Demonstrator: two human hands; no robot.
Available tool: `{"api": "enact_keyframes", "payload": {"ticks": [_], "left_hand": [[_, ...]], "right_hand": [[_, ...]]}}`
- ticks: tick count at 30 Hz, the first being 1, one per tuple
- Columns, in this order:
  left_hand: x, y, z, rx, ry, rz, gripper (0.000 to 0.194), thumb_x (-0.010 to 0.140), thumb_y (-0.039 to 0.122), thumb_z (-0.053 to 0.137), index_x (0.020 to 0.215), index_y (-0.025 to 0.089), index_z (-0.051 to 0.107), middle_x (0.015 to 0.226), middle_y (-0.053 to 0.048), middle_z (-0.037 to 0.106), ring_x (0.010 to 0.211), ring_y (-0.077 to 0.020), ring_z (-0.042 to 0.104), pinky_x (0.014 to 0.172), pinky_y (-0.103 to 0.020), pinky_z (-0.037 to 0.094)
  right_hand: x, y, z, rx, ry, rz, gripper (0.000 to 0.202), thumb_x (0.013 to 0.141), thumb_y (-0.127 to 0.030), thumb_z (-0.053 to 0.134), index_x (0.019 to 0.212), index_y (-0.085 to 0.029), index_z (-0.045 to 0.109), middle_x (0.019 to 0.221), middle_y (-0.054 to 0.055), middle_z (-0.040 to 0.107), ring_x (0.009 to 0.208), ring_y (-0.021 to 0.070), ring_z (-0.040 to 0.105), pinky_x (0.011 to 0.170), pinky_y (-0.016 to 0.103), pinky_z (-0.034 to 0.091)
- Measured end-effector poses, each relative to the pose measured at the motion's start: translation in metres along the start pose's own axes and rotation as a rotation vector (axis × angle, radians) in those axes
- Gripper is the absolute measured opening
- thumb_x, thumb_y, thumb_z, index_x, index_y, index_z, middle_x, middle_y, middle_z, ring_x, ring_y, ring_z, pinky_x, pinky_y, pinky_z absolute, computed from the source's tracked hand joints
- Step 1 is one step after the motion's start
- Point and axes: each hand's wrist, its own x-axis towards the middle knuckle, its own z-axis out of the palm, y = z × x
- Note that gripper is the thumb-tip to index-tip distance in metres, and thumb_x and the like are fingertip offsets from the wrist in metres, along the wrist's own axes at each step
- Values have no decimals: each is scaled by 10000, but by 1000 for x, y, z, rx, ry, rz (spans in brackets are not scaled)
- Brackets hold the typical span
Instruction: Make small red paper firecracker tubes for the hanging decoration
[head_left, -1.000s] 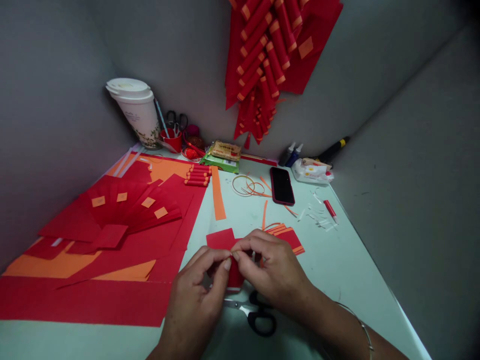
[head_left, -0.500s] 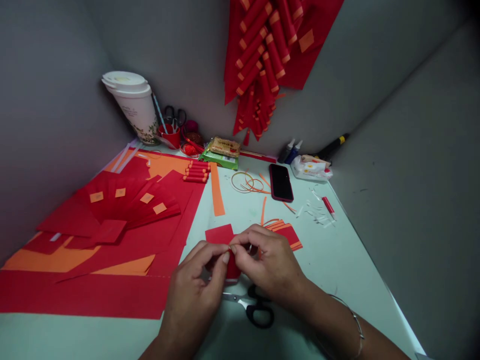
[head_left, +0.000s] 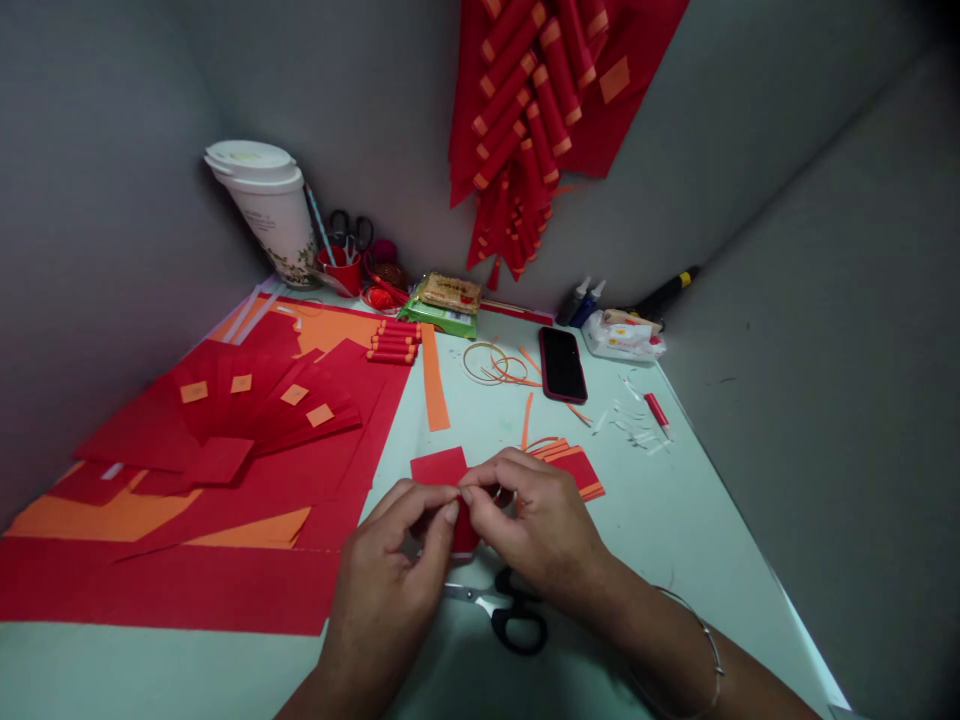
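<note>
My left hand (head_left: 397, 560) and my right hand (head_left: 536, 510) meet at the front middle of the table, thumbs and forefingers pinched together. Between their fingertips is a piece of red paper (head_left: 465, 535), largely covered by the fingers; its exact shape is hidden. A red paper rectangle (head_left: 439, 466) lies flat just behind the left fingers. Black-handled scissors (head_left: 519, 622) rest on the table under the hands, blades pointing left. Beyond my right hand is a stack of red cards with orange strips (head_left: 577, 466).
Red and orange sheets (head_left: 300, 590) cover the left side. Several red rolls (head_left: 393, 342), an orange strip (head_left: 435, 380), a phone (head_left: 562, 365) and a red glue tube (head_left: 658, 412) lie farther back. A white cup (head_left: 262, 215) stands at the wall, where red firecracker decorations (head_left: 517, 120) hang.
</note>
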Motion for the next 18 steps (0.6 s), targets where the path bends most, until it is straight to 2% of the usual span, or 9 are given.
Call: {"api": "enact_keyframes", "payload": {"ticks": [7,18], "left_hand": [[0,1,-1,25,16,27,106,858,257,603,813,235,697,785,-3,680,731,-154,669,621,-221,544],[0,0,-1,2,19,4,122,859,273,607,867,237,724,805,-7,684,744,-157,675,622,-223,555]], "right_hand": [[-1,0,-2,16,-31,0,159,851,-174,604,860,-237,750,771,12,713,718,157,657,638,276,505],[-1,-1,-2,53,-21,37,159,827,-162,612,838,-226,758,750,17,711,701,158,658,632,281,501]]}}
